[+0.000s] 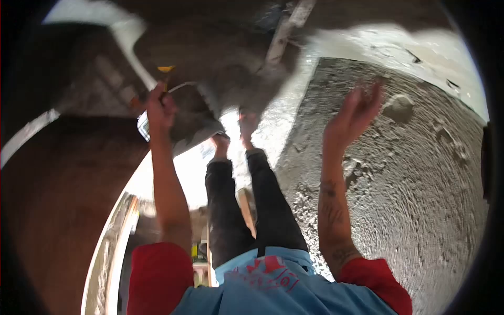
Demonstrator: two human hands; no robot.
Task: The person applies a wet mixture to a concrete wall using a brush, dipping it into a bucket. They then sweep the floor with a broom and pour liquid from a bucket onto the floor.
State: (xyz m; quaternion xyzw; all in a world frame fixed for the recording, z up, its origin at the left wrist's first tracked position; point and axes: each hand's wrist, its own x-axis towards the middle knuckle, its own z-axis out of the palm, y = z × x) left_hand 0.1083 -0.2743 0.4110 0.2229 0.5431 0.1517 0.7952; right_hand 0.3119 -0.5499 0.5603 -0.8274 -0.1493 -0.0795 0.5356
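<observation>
My left hand (161, 107) is raised on the left, its fingers closed round something I cannot make out. A small yellow piece (166, 69) sticks up above its knuckles. Beside it is a dark grey bucket-like shape (194, 113) with a thin pale wire along its top; blur hides how it joins my hand. On the right, my right hand (357, 113) holds nothing, its fingers apart and smeared by motion. It is in front of a rough grey mortar surface (409, 173), where a rounded lump (399, 108) stands out; contact cannot be told.
My bare feet (221, 139) stand on a brightly lit patch. A pale board (286, 37) lies beyond them. Wooden pieces (247, 210) and a yellow-and-black object (198, 252) are below, near my legs. A brown surface (68, 210) fills the left, and pale edging (110, 257) curves past it.
</observation>
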